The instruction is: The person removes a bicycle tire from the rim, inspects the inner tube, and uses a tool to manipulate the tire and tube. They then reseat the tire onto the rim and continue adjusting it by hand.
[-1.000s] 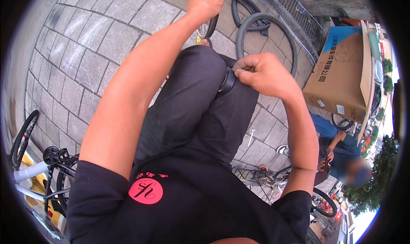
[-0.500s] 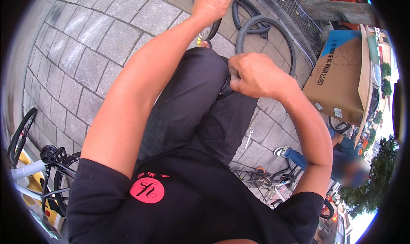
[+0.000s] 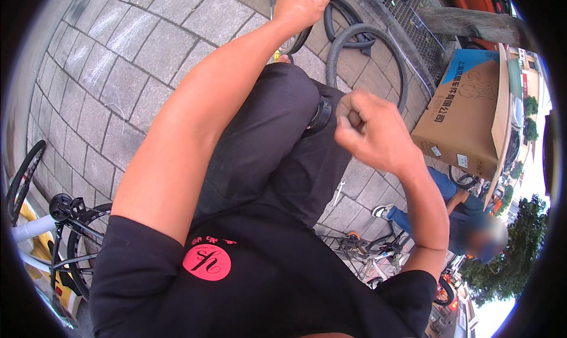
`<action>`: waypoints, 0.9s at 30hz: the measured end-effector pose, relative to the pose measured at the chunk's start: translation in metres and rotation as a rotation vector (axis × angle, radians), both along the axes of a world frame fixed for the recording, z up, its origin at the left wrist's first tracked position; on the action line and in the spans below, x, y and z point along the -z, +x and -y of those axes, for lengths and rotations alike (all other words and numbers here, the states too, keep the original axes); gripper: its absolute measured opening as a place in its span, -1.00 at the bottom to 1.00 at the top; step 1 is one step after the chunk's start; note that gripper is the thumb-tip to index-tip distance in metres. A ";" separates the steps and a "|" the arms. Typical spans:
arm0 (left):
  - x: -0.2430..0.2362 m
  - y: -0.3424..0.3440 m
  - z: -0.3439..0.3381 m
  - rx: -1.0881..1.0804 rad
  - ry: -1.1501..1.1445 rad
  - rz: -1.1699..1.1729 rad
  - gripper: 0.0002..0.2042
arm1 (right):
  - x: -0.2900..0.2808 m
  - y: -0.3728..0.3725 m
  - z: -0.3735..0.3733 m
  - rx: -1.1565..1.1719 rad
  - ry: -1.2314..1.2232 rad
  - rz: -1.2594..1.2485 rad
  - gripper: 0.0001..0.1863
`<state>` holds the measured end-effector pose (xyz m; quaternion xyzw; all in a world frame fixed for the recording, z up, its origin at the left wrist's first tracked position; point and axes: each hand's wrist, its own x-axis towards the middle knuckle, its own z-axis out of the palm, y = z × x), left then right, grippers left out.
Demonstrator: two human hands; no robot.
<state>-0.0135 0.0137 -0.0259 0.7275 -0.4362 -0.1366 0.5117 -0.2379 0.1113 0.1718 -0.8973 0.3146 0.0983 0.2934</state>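
Observation:
At the top, my left hand grips a dark wheel that stands beyond my raised knee. My right hand hovers over my thigh with its fingers curled in; I cannot make out whether anything small is between them. Left of it, a black band lies in the fold between my dark-trousered legs. Past my knees, a grey tyre and a coiled dark tube lie on the paving.
A wrench lies right of my legs. A large cardboard box stands right, near a metal grate and a wooden beam. A co-worker is at lower right among bicycle parts; a bicycle is at left.
My right hand has come away from the black band, moving right and down in the picture, uncovering the band. My left hand has shifted slightly right, still on the wheel.

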 end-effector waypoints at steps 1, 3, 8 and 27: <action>0.000 -0.001 0.000 -0.006 -0.013 0.008 -0.61 | 0.001 -0.003 0.002 0.010 -0.049 0.015 -0.83; -0.002 -0.003 0.002 -0.001 -0.021 0.001 -0.62 | 0.014 -0.007 0.015 0.008 -0.021 0.037 -0.80; 0.005 0.001 0.003 0.014 -0.002 0.014 -0.62 | 0.023 0.008 0.034 -0.023 0.123 -0.110 -0.78; -0.014 -0.001 -0.005 0.040 0.084 -0.090 -0.59 | 0.040 0.017 0.024 -0.232 -0.002 -0.133 -0.75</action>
